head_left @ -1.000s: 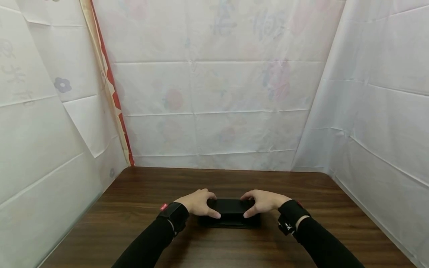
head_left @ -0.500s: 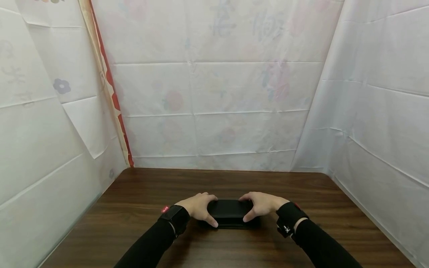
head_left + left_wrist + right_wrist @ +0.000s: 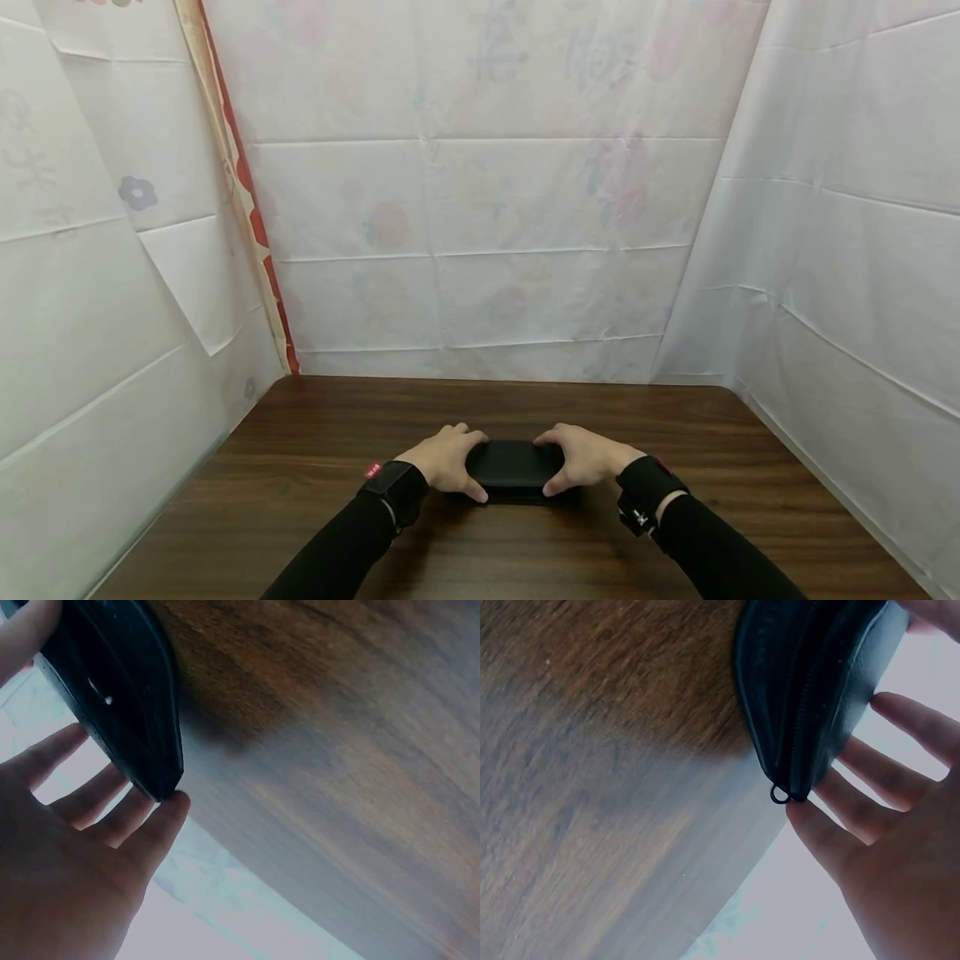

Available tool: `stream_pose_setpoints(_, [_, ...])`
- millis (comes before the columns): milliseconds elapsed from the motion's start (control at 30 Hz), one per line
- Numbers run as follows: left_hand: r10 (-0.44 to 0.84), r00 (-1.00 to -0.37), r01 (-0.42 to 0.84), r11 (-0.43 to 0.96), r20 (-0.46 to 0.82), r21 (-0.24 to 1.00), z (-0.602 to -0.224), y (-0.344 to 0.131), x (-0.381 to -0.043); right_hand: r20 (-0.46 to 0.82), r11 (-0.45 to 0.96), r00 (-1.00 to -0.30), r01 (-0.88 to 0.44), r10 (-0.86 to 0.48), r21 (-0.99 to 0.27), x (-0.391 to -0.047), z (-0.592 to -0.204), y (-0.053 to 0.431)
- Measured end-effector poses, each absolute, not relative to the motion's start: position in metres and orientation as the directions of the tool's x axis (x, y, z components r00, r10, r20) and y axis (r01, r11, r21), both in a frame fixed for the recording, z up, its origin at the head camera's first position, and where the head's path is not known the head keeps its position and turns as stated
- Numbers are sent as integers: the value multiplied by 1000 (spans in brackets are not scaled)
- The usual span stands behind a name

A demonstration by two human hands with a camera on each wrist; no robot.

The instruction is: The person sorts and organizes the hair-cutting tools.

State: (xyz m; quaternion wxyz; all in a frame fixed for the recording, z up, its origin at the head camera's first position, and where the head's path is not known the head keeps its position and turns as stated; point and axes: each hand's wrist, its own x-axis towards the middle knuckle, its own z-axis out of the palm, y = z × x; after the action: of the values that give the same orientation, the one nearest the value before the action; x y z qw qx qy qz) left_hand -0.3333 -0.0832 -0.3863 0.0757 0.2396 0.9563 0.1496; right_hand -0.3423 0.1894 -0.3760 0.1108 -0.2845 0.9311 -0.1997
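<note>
We judge the grip made and the release not yet done: our left hand (image 3: 442, 462) and right hand (image 3: 592, 457), fingers half-curled, hold a black zipped case (image 3: 514, 465) by both ends, on or just above the tabletop (image 3: 360, 417); which, we cannot tell.

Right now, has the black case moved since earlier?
Yes, slightly: in the head view the case shows closer to the far edge of the table; slid or lifted, cannot tell.
</note>
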Motion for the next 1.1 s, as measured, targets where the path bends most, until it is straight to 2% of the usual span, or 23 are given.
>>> stream_pose_setpoints(167, [475,-879,446,852,-46,275,-384,-79,-334,-69,763,-821,-491,-567,-420,-343,-377,189])
stream_pose_setpoints(600, [462,-885,426,856,-64,292,-389,-79,-331,-80,780,-832,-477,-549,-405,-338,-382,189])
stream_pose_setpoints(867, [477,-878,454,854,-35,256,-392,-77,-329,-77,777,-831,-478,-551,-410,-335,-387,189])
stream_pose_setpoints(1100, [478,-877,455,863,-58,221,-392,-74,-329,-94,784,-830,-475,-550,-400,-335,-384,191])
